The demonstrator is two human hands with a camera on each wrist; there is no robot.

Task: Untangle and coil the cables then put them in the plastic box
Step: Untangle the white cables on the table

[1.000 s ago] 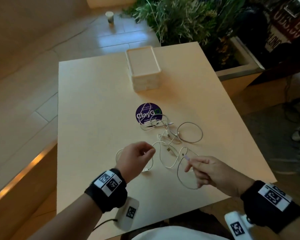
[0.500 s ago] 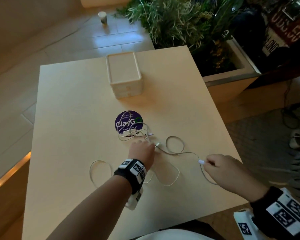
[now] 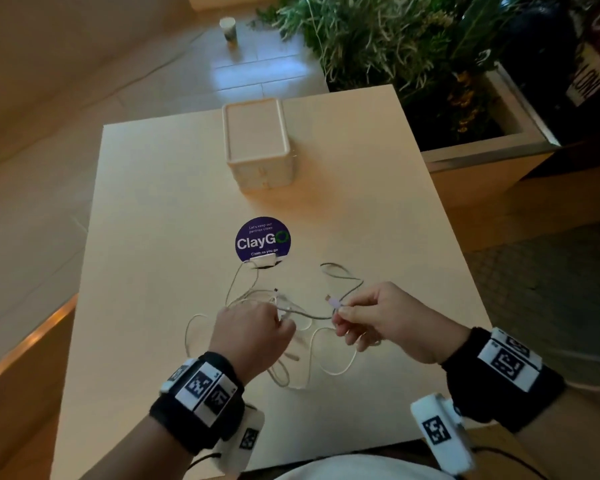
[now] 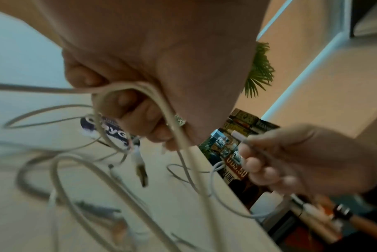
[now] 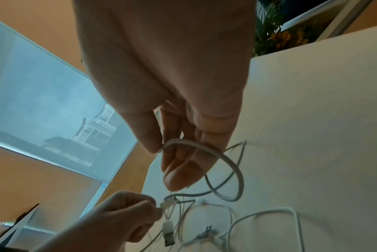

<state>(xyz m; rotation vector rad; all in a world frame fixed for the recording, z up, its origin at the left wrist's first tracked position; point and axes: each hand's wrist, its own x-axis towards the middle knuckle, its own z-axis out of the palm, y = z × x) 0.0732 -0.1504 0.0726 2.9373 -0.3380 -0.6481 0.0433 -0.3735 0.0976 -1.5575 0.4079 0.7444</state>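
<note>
Several thin white and grey cables [image 3: 312, 355] lie tangled on the near half of the table [image 3: 160, 209], with loops trailing toward the front edge. My left hand [image 3: 257, 330] grips cable strands [image 4: 161, 102] in curled fingers, just above the tangle. My right hand [image 3: 378, 313] pinches a grey cable just behind its pale plug [image 3: 334, 302], lifted off the table; in the right wrist view the cable [image 5: 226, 162] curves out from between thumb and fingers. The closed plastic box [image 3: 257, 140] stands at the far middle of the table.
A round purple ClayGo sticker [image 3: 262, 239] lies between box and cables, with a small white adapter [image 3: 264, 260] at its near edge. A planter with green plants [image 3: 413, 46] borders the table's far right. A paper cup [image 3: 228, 27] stands on the floor beyond.
My right hand has moved left and up with the plug end, closer to my left hand. My left hand has drawn back toward me, lifting strands from the tangle.
</note>
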